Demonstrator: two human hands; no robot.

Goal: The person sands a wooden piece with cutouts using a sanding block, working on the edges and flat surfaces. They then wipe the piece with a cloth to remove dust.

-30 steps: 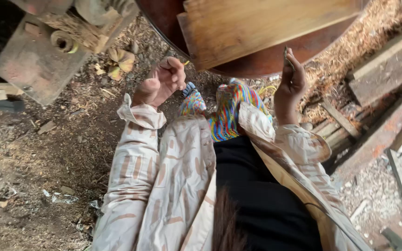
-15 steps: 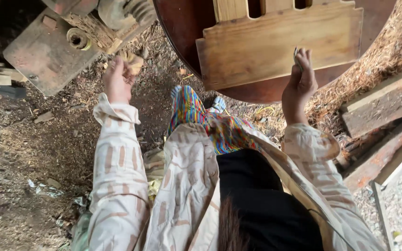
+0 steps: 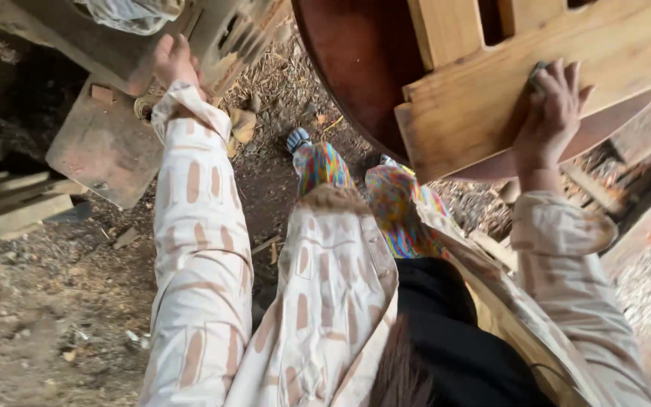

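Note:
My right hand [image 3: 550, 113] presses a small dark pad [image 3: 538, 72] against a pale wooden board [image 3: 469, 113] with cut-out notches. The board lies on a round dark-red tabletop [image 3: 356, 68]. My left hand [image 3: 172, 63] reaches far up and left, fingers straight, and rests on the rusty metal machine [image 3: 212, 30]; nothing shows in it. Both arms wear cream sleeves with tan stripes. My legs in multicoloured trousers [image 3: 386, 196] stand between the machine and the tabletop.
A rusty flat metal plate [image 3: 107, 151] juts out below the machine. Grey planks [image 3: 9, 211] lie at the left, rough timbers [image 3: 642, 218] at the right. The ground [image 3: 54, 316] is dirt with sawdust and chips; a dry leaf [image 3: 242, 124] lies near the plate.
My left hand rose from near my knee up to the machine. My right hand moved forward and set the pad on the board. The view has tilted and moved closer to the tabletop.

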